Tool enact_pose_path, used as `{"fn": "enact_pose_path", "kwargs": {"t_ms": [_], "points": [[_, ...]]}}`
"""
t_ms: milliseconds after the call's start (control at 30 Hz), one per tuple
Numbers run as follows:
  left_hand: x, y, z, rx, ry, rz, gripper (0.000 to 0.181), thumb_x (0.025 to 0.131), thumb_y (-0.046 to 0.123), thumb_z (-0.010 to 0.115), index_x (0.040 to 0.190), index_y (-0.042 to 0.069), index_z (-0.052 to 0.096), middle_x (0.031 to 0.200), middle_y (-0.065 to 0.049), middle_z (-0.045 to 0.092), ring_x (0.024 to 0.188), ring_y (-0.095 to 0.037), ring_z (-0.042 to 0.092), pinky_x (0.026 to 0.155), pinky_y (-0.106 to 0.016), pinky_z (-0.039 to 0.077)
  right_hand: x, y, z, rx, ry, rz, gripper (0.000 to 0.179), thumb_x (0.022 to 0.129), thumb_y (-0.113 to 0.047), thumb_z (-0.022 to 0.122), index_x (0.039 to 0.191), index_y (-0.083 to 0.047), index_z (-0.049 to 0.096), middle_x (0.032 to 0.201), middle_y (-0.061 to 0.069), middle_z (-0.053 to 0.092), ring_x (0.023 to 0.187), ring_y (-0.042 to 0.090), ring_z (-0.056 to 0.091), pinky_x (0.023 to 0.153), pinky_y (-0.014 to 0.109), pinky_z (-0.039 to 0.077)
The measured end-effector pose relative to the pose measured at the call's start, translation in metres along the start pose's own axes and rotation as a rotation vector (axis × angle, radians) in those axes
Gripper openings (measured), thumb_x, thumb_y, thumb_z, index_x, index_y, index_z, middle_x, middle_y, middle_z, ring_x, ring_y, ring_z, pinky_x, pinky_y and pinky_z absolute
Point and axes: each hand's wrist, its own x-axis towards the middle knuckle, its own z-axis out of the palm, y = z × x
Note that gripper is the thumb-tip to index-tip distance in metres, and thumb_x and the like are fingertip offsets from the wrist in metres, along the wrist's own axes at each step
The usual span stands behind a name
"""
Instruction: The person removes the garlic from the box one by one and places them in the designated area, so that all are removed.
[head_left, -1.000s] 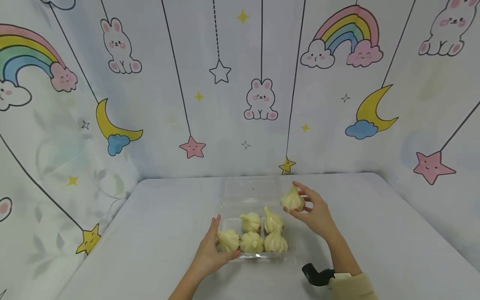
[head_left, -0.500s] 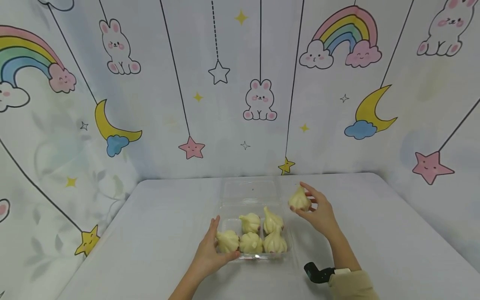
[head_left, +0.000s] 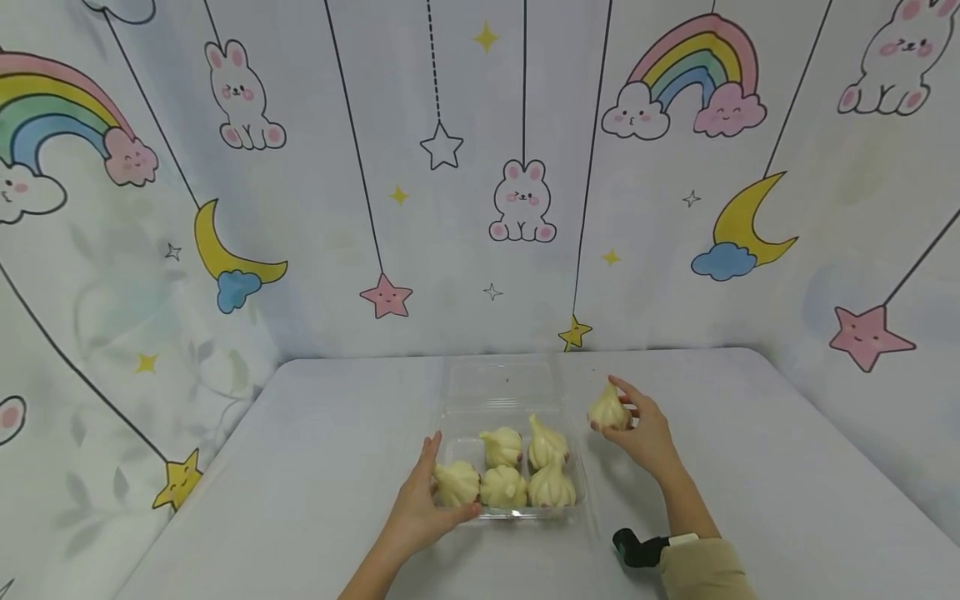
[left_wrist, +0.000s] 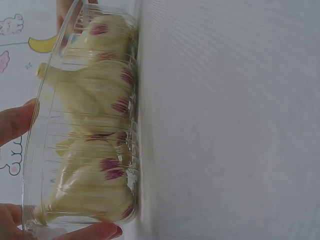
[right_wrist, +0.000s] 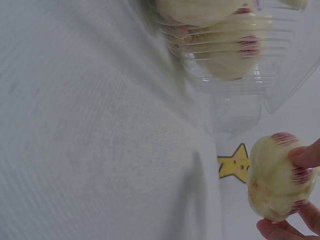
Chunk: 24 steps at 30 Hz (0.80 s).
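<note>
My right hand point(head_left: 648, 437) holds a pale garlic bulb point(head_left: 606, 410), stem up, above the table to the right of a clear plastic box. In the right wrist view this bulb point(right_wrist: 274, 182) shows purple streaks, with a thumb on one side and fingers below. My left hand point(head_left: 420, 504) grips the left end of the plastic box point(head_left: 517, 514), thumb at its front edge and fingers along the side. Several garlic bulbs point(head_left: 504, 486) lie in the box in two rows. The left wrist view shows the bulbs point(left_wrist: 90, 185) through its ribbed wall.
The box's hinged clear lid point(head_left: 501, 379) lies folded back behind it. A white cloth covers the table point(head_left: 300, 467). Behind stands a printed curtain point(head_left: 450, 250) with rabbits, stars and rainbows. A black wrist camera point(head_left: 637, 548) sits by the right sleeve point(head_left: 705, 571).
My right hand has carried the garlic bulb rightward, away from the box, and lowered it a little. The left hand and the box have stayed in place.
</note>
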Motion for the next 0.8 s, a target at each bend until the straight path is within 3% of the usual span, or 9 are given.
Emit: {"fn": "enact_pose_path", "kwargs": {"t_ms": [333,800], "points": [[0.000,0.001,0.000,-0.005,-0.002,0.003,0.108,0.067,0.029,0.081,0.146,0.007,0.012,0.147,-0.029,0.007,0.124,-0.051,0.029,0.092,-0.055,0.038,0.001,0.011,0.002,-0.027,0.004,0.029,0.070,0.073,0.002,0.072,0.136,-0.005,0.041,0.115,0.030,0.049,0.099,0.042,0.051,0.076,0.043,0.049],[0.001,0.001,-0.001,-0.024,-0.012,0.004,0.107,0.068,0.028,0.081,0.146,0.006,0.011,0.147,-0.029,0.006,0.123,-0.051,0.030,0.092,-0.054,0.039,0.000,0.022,-0.001,-0.033,-0.044,0.102,0.072,0.073,0.000,0.073,0.136,-0.003,0.038,0.117,0.035,0.048,0.100,0.050,0.052,0.082,0.054,0.045]]}}
